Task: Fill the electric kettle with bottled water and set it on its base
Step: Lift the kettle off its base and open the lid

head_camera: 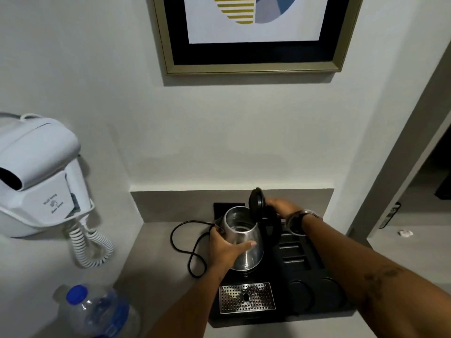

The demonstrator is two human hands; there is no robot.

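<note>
A shiny silver steel kettle (244, 237) with a black lid (256, 200) and black handle (273, 230) stands on a black tray (314, 272). At the tray's near edge lies a silver drip grate (247, 297) patterned with rows of small holes. A black cord (188, 247) loops over the matte grey surface (156, 276). Near left is a clear water bottle (97, 313) with a blue cap (76, 294) and blue label. On the left wall hangs a white hair dryer (36, 176) with a white coiled cord (90, 247). Far above, a gold-framed picture (253, 32) with black matting shows yellow stripes and blue and grey wedges on white. The walls are pale grey-white.
</note>
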